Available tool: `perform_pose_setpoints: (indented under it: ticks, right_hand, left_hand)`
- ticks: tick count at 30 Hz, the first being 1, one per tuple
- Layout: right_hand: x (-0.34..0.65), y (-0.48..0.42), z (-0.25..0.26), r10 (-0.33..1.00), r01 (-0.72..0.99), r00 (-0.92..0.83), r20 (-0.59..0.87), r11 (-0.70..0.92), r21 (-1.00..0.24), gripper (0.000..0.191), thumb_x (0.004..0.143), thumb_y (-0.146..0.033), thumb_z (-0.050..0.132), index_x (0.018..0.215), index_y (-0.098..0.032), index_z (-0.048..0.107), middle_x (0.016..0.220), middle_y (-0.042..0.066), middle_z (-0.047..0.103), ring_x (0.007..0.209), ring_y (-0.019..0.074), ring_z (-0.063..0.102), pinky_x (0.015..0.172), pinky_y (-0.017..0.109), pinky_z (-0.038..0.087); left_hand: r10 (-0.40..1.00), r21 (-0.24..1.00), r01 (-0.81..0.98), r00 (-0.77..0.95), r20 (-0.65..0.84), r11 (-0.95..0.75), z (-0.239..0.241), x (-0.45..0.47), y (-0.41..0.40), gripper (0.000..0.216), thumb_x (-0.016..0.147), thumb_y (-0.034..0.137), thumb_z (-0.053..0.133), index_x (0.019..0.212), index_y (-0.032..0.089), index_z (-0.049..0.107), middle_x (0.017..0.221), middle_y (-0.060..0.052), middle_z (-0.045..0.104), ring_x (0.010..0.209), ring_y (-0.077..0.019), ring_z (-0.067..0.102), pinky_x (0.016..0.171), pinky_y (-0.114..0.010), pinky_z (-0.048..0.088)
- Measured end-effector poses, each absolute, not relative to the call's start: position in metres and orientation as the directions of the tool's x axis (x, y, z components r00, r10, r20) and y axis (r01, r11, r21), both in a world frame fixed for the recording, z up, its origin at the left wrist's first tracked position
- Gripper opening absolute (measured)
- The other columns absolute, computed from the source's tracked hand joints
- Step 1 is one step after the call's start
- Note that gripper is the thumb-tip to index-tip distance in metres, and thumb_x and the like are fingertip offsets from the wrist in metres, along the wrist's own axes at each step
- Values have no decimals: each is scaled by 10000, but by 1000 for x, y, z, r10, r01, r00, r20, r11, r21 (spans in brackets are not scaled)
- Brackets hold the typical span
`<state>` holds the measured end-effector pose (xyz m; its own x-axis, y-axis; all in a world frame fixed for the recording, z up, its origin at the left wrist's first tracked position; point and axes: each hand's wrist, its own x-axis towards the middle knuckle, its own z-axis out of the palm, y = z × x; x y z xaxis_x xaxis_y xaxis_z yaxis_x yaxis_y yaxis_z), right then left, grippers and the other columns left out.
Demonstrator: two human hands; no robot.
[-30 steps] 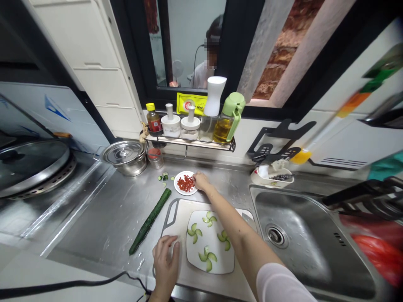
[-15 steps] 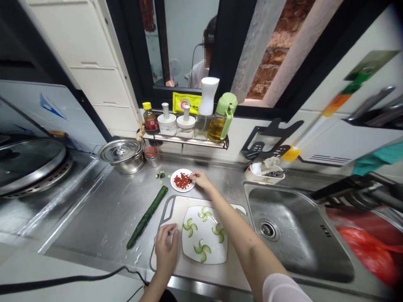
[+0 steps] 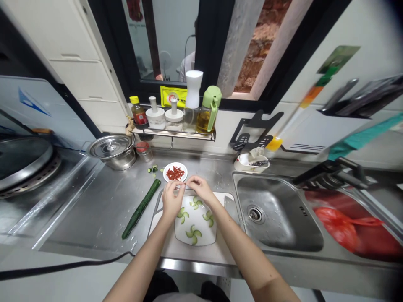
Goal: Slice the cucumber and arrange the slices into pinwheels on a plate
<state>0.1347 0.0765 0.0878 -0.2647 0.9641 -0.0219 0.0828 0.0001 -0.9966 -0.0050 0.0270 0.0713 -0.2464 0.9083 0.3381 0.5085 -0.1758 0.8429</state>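
My left hand [image 3: 173, 199] and my right hand [image 3: 200, 189] meet fingertip to fingertip just in front of a small white plate [image 3: 186, 169] of red goji berries [image 3: 175, 173]. The fingers of both are pinched together. A tiny reddish bit, seemingly a goji berry, shows at the right fingertips; what the left fingers hold is too small to make out. Below my wrists a square white plate [image 3: 197, 239] lies on a cutting board [image 3: 166, 247]. It carries several pinwheels of green cucumber slices [image 3: 193, 234]. A knife blade [image 3: 231, 205] rests on the board's right side.
A whole cucumber [image 3: 141, 209] lies left of the board, with cucumber scraps [image 3: 153, 169] behind it. The sink [image 3: 280, 214] is on the right. Along the wall are a lidded steel pot [image 3: 116, 155], a condiment rack [image 3: 176, 133] and a sponge holder [image 3: 252, 163].
My right hand has drawn back from the plate of goji berries. My left hand has risen from beside the square plate to meet it, its fingers now pinched. The view has shifted.
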Motion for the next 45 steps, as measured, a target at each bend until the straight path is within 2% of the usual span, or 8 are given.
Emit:
perform_pose_setpoints:
  ticks: [4,11,14,18,23,34,39,45]
  right_hand:
    - [145,69,82,970,126,-242,2,34,-991,116,724,-295,629,679,-189,608,705,-24,629,698,124,543,744,258,450]
    - [161,56,81,970,283,-241,43,112,-953,145,800,-300,573,729,-187,630,730,-9,618,693,129,532,698,245,429]
    - [170,50,87,966,424,-208,156,233,-875,149,842,-304,555,806,-195,651,811,15,618,758,143,537,729,249,426]
    - [179,44,91,896,574,-347,275,435,-693,142,881,-305,563,900,-213,669,933,41,597,937,178,537,844,278,413]
    - [183,41,87,862,651,-449,237,497,-573,142,909,-279,552,950,-218,674,1014,56,574,997,188,517,852,279,410]
    - [183,41,77,853,675,-476,216,511,-532,86,895,-226,567,894,-206,651,1037,53,579,962,186,501,790,283,401]
    - [188,42,56,888,773,-453,79,436,-462,126,913,-244,544,898,-202,662,1014,54,585,953,186,491,741,262,378]
    - [188,39,29,895,848,-440,-77,385,-364,201,952,-282,492,932,-202,676,989,61,599,958,179,492,755,248,365]
  left_hand:
    - [925,829,526,-190,329,-187,71,2,22,168,849,328,576,881,201,682,925,-46,662,823,-171,594,823,-308,467]
    - [946,871,461,-169,277,-172,66,10,19,128,828,285,588,793,196,673,859,-26,653,784,-156,582,802,-291,467]
    - [960,910,391,-172,221,-139,65,10,20,135,823,287,593,782,189,677,835,-20,649,749,-144,577,776,-279,474]
    - [971,917,380,-144,191,-124,62,10,20,128,810,280,607,759,188,680,849,-26,654,777,-145,585,782,-276,479]
    - [978,891,433,-88,191,-135,57,10,17,126,812,277,604,768,192,686,877,-35,665,842,-159,593,818,-291,476]
    - [996,857,513,-48,80,-44,43,10,17,146,830,311,587,826,214,696,935,-30,694,885,-171,611,842,-303,466]
    - [994,724,688,-107,33,50,40,7,15,158,833,337,613,923,231,688,965,-32,692,923,-200,593,878,-344,410]
    - [995,589,802,-59,-85,98,29,16,13,141,841,326,612,949,256,670,933,-21,670,986,-222,570,862,-349,352]
